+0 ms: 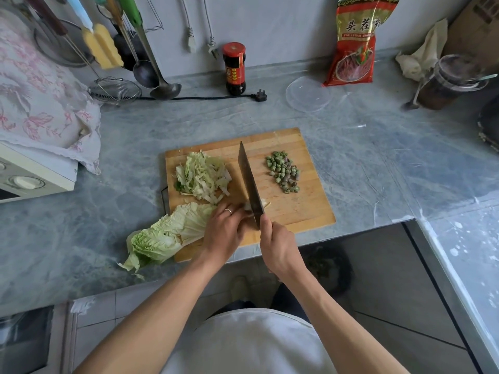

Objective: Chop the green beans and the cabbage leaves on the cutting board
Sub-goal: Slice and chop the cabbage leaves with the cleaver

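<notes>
A person's right hand (279,248) has its grip closed round the handle of a cleaver (249,182), blade down on a wooden cutting board (299,209) at the near edge of a grey marbled desk (378,157). The left hand (224,233), fingers curled, pins cabbage leaves (167,236) that overhang the board's near left corner. Shredded cabbage (202,176) lies left of the blade, chopped green beans (285,171) right of it. A dark sauce bottle (234,68) stands by the far wall.
</notes>
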The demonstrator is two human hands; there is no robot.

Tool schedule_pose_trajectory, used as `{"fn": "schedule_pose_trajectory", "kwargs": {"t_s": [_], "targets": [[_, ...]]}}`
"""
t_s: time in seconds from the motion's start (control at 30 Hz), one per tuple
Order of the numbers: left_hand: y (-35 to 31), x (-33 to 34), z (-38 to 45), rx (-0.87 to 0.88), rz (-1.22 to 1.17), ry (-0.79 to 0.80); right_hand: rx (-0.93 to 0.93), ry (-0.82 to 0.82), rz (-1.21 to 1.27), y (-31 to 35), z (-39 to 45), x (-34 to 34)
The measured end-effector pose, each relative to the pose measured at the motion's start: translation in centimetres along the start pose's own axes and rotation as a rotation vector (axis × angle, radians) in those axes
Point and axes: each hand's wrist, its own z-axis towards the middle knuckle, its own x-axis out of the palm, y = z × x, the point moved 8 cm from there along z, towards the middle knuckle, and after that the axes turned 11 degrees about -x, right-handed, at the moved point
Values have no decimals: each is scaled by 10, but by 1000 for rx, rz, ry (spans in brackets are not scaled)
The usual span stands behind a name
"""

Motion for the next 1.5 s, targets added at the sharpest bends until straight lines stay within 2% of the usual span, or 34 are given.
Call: {"fn": "schedule_pose_trajectory", "kwargs": {"t_s": [0.1, 0.2, 0.7, 0.97, 1.07, 1.23, 1.37, 1.5], "targets": [[0, 1, -1, 39, 17, 11, 27, -51, 99, -2, 8, -7], [4, 3, 0, 57, 36, 26, 27, -35, 126, 2, 6, -12], [0, -3, 2, 25, -56, -8, 23, 58, -27, 6, -9, -1], [7, -3, 1, -31, -43, 35, 50, -36, 143, 1, 0, -7], [11, -2, 1, -49, -29, 45, 22, -30, 122, 0, -6, -11], [5, -3, -1, 37, -15, 44, -31, 21, 122, 9, -18, -9], [-1, -12, -2, 32, -80, 21, 38, 29, 70, 6, -21, -4], [-6, -18, -2, 36, -96, -17, 17, 23, 42, 12, -22, -3]]}}
